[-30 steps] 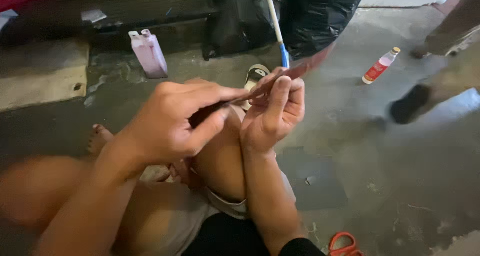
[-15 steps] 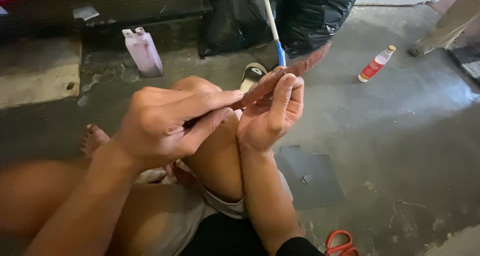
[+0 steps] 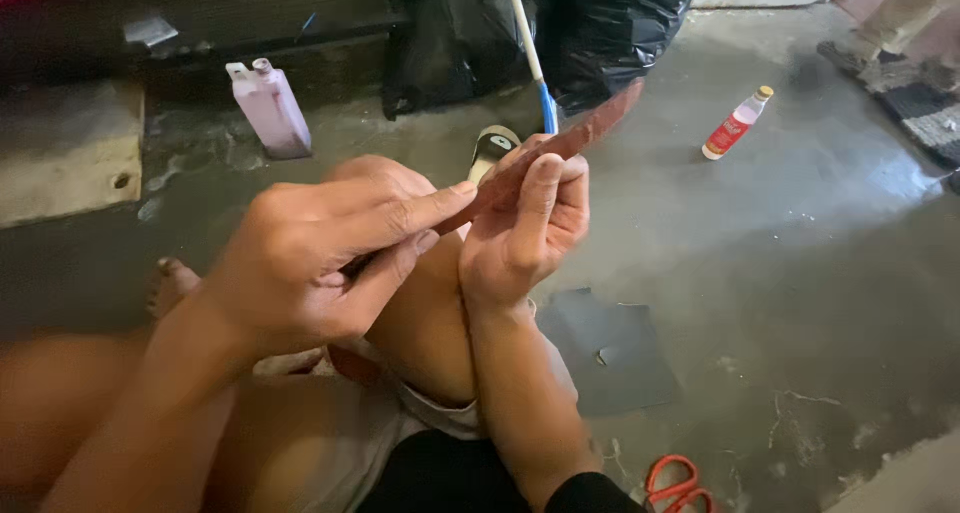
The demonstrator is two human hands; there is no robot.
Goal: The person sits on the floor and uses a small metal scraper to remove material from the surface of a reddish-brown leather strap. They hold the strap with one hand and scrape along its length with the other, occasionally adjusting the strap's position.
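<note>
A long, thin reddish-brown strip runs on a slant, its long axis going from about 8 o'clock up to 2 o'clock, with the free end pointing toward the black bag at the top of the view. It looks flat and narrow, dull brick-red, slightly mottled, and stiff enough to stay straight past the fingers; its material is hard to tell, possibly leather or thin wood. The strip sits in mid-air above the person's raised knee, in the centre of the view. The left hand has its grip closed on the lower end, thumb and forefinger pinched along it. The right hand holds the strip's middle, fingers curled up behind it and thumb pressed on the near face. On the concrete floor, a pale pink bottle stands at 10 o'clock, a small red-labelled bottle lies at 2 o'clock, and red-handled scissors lie at 5 o'clock.
</note>
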